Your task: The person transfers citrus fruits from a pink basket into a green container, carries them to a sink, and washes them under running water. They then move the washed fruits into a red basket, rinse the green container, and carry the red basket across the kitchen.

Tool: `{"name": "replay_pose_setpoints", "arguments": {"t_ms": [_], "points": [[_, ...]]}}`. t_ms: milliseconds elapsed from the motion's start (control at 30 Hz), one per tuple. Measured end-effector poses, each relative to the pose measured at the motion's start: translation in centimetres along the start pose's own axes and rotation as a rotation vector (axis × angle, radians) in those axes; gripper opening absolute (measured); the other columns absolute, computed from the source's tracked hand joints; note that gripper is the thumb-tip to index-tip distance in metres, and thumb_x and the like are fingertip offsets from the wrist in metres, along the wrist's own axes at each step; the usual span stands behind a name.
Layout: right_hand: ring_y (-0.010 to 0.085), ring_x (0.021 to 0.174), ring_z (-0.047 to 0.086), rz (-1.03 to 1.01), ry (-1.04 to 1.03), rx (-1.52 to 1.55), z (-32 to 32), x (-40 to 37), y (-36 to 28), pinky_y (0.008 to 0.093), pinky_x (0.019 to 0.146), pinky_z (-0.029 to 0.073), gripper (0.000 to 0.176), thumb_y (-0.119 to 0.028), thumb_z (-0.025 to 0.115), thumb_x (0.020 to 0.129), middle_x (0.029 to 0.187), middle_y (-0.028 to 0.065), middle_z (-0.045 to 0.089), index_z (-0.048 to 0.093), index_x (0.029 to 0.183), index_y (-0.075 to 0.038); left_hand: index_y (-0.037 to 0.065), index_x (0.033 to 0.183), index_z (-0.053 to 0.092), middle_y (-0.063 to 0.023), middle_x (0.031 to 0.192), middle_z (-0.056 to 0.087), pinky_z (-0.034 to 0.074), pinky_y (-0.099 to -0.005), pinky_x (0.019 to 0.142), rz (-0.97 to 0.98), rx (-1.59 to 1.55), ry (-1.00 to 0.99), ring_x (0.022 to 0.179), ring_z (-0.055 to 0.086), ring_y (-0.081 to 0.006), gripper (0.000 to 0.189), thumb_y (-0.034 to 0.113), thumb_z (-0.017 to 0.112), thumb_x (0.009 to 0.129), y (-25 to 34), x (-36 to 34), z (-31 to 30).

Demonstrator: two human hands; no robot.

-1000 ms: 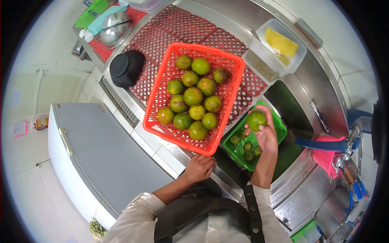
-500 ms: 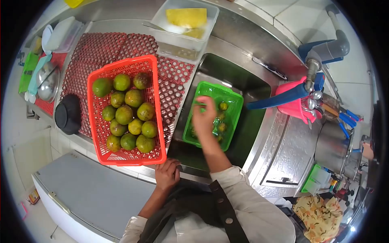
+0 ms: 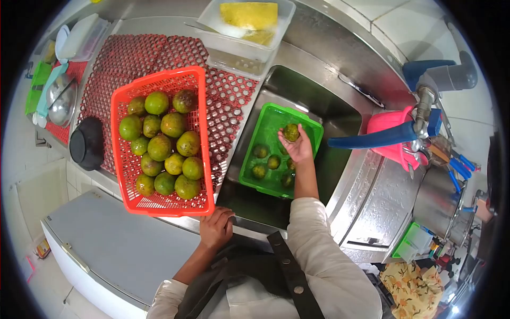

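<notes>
Over the green tub (image 3: 272, 126), a fruit (image 3: 290, 132), probably firm, slippery, best gripped round its middle, is cupped by right-hand fingers (image 3: 304, 135); left-hand fingers (image 3: 222, 213) are curled, grip unclear

Illumination is bright and white; the direction of the main source cannot be determined. The sink (image 3: 340, 122) interior is dark. Specular highlights occur on the draining board (image 3: 369, 194) and the metal bowl (image 3: 60, 103). A small glare spot is present at lower right. The black bowl (image 3: 86, 143) retains little shadow detail. The basket (image 3: 164, 210) and right hand (image 3: 299, 146) are sharply rendered. Wide-angle distortion bends the counter edge (image 3: 308, 50); the periphery softens into black corners.
</notes>
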State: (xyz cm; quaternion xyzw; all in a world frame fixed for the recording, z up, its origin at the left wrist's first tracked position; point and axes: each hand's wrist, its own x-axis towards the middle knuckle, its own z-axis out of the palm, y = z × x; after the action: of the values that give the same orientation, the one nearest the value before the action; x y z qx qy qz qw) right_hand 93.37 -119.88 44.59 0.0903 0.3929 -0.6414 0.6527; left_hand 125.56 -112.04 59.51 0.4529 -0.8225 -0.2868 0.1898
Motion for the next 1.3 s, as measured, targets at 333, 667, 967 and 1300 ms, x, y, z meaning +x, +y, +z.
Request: {"name": "replay_pose_setpoints", "arguments": {"t_ms": [333,667,967,1300], "points": [[0.0345,0.101,0.051,-0.011,-0.199,0.215,6.8,-3.0,1.2,0.0440,0.088,0.043,0.040,-0.032,0.045,0.087,0.107,0.0186,0.052,0.045,0.107,0.003,0.007,0.079,0.056,-0.0051,0.083,0.059,0.042,-0.0348,0.071,0.011,-0.009,0.001,0.079,0.056,-0.0229,0.024,-0.003,0.056,0.057,0.3,0.3,-0.2],[0.0258,0.064,0.057,-0.135,0.560,-0.991,-4.7,5.4,3.2,0.0431,0.055,0.048,0.032,-0.036,0.059,0.077,0.080,0.0103,0.058,0.055,0.092,-0.008,0.007,0.078,0.057,-0.0039,0.082,0.058,0.043,-0.0340,0.069,0.011,0.018,0.005,0.078,0.057,-0.0209,0.019,0.001,0.058,0.060,-0.1,0.1,0.0],[0.0248,0.059,0.058,0.209,0.511,-0.774,-3.2,2.6,1.7,0.0386,0.047,0.045,0.041,-0.038,0.065,0.073,0.075,0.0102,0.056,0.051,0.095,-0.008,0.007,0.078,0.058,-0.0039,0.082,0.058,0.043,-0.0337,0.069,-0.003,-0.008,-0.006,0.079,0.057,-0.0210,0.020,0.001,0.058,0.060,-0.4,-0.1,0.1],[0.0243,0.066,0.055,0.031,0.217,-0.072,-2.0,1.4,1.9,0.0341,0.051,0.045,0.028,-0.032,0.056,0.082,0.084,0.0044,0.055,0.048,0.101,-0.013,0.008,0.078,0.058,-0.0030,0.082,0.059,0.042,-0.0333,0.071,-0.033,-0.006,-0.010,0.079,0.057,-0.0207,0.018,0.002,0.058,0.061,-0.2,-0.1,-0.1]]}}
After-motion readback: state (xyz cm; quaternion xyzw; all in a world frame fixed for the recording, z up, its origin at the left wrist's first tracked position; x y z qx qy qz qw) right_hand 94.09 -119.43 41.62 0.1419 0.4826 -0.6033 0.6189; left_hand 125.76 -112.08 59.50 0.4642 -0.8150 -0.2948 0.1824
